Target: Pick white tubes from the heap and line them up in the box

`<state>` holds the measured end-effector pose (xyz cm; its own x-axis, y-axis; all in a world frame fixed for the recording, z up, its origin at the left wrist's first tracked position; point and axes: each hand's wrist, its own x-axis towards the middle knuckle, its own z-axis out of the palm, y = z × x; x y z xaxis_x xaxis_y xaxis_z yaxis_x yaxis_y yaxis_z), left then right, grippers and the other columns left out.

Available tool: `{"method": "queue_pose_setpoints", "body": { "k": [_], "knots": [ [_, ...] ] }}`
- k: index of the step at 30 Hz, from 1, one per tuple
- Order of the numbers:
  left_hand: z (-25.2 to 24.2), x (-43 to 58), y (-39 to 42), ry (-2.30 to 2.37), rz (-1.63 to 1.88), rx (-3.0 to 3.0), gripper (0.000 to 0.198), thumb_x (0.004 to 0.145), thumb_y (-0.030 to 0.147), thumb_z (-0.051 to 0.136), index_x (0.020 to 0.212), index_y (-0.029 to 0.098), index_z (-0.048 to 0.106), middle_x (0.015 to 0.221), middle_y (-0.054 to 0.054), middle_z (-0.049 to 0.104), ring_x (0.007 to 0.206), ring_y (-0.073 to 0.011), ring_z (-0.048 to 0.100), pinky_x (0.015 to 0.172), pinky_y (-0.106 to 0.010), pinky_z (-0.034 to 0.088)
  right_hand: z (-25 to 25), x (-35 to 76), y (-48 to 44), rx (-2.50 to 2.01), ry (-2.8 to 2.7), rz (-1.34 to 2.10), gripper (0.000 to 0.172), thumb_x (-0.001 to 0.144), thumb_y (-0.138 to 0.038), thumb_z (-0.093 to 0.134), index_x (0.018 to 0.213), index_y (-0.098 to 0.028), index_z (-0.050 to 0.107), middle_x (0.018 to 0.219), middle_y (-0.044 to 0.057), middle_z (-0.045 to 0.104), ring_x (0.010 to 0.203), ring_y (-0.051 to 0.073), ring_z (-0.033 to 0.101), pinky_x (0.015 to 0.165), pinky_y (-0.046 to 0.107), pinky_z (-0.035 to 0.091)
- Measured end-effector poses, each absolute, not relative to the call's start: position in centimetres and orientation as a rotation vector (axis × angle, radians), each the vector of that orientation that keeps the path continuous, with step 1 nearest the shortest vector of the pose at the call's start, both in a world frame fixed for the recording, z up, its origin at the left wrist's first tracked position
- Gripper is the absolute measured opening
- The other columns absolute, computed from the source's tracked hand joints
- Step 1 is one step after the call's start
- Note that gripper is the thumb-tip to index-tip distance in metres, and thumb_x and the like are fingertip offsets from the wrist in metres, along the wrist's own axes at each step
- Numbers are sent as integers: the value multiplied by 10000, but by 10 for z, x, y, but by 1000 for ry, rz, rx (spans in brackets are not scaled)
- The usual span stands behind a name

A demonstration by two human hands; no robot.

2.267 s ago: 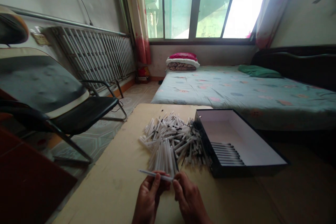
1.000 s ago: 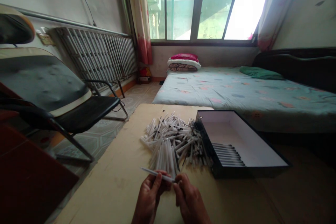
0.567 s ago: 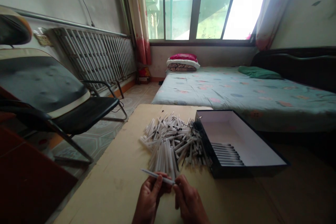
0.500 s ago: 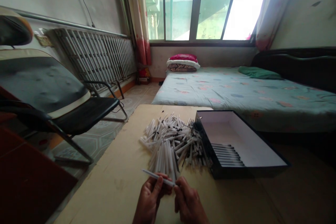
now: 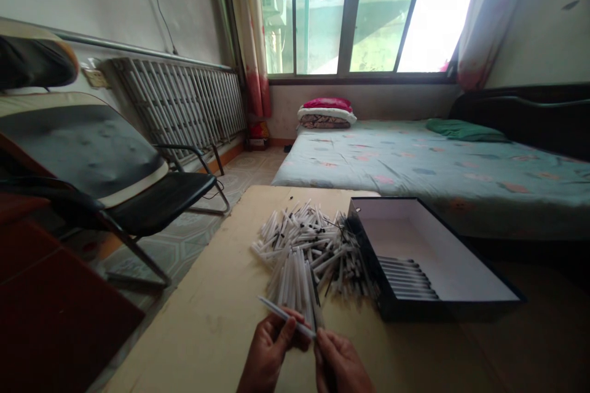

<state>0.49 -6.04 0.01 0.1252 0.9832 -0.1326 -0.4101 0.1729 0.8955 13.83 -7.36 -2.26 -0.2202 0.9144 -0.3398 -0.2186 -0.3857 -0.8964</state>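
Observation:
A slim white pen point(image 5: 273, 306) is pinched between the thumb and fingers of my left hand point(image 5: 270, 344), its thin tip pointing up and left. At the pen's lower right end, my right hand point(image 5: 341, 359) is closed with thumb and forefinger pressed together on that end; whether a small part is hidden there I cannot tell. Just beyond my hands lies a bunch of white pen barrels point(image 5: 291, 282) side by side. Behind it spreads a loose pile of white barrels and black pen parts point(image 5: 306, 230).
To the right of the pile stands an open dark box point(image 5: 454, 312) with a white inside, where a row of black-ended pens point(image 5: 408, 279) lies. All this rests on a pale table point(image 5: 198, 313). A bed point(image 5: 391, 163) stands beyond, a black chair point(image 5: 170, 196) to the left.
The whole view has shifted slightly, so things appear a little lower and further right. My hands keep hold of the pen, and my right fingers have turned slightly at its end.

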Motion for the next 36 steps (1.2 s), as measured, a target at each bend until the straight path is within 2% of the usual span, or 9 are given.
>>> {"method": "queue_pose_setpoints", "body": {
  "k": [3,6,9,12,16,21,26,31,36],
  "knots": [
    [2,5,-61,914,1202,827,239,705,355,700,769,128,664,658,-76,690,570,-164,598,586,-297,469,-28,138,-74,-1200,-884,1764,650,531,-846,496,566,-201,425,361,-104,331,259,37,296,279,152,224],
    [6,4,-62,951,1197,843,238,709,365,690,766,134,670,660,-69,686,572,-168,593,594,-304,470,-28,139,-78,-1269,-1112,1551,588,701,-764,438,602,-186,487,400,-55,440,283,59,368,308,165,286],
    [8,6,-64,993,1156,927,221,711,356,688,764,142,681,657,-57,677,587,-161,582,604,-287,461,-30,138,-82,-1306,-1374,976,482,791,-618,477,914,-177,628,600,23,626,410,111,527,428,200,412],
    [6,11,-66,1017,1085,1038,224,690,359,703,741,142,684,630,-47,658,564,-147,558,558,-255,436,-39,136,-86,-1324,-1449,735,520,816,-571,473,1165,-200,579,699,51,675,488,156,598,513,237,466],
    [4,13,-64,1165,1062,1121,264,684,399,690,782,153,679,631,-35,641,516,-140,527,490,-243,418,-50,141,-86,-1357,-1414,772,498,873,-564,364,1090,-198,622,530,10,595,425,149,549,471,228,432],
    [11,5,-49,1487,1160,1500,177,758,351,616,811,194,680,788,-69,674,740,-209,616,694,-296,467,-53,166,-78,-1378,-1027,871,431,851,-571,396,890,-178,570,528,-39,476,373,90,368,378,195,291],
    [12,12,-28,1598,1027,1989,172,830,256,497,869,204,656,842,-73,634,788,-220,601,739,-342,458,-57,181,-71,-1243,-720,1000,388,768,-552,522,819,-168,530,515,-97,261,428,72,252,404,172,190],
    [7,27,-12,1790,845,2216,206,789,228,539,961,174,639,899,-94,610,868,-257,579,796,-388,441,-55,185,-68,-1228,-616,1101,363,681,-513,596,797,-174,538,506,-99,259,427,67,244,400,167,183],
    [8,36,-7,1853,765,2274,272,770,233,566,1023,154,625,919,-104,597,888,-264,559,806,-385,418,-58,185,-67,-1237,-563,1108,357,680,-512,594,811,-184,548,528,-86,295,434,66,272,401,156,213]
  ]
}}
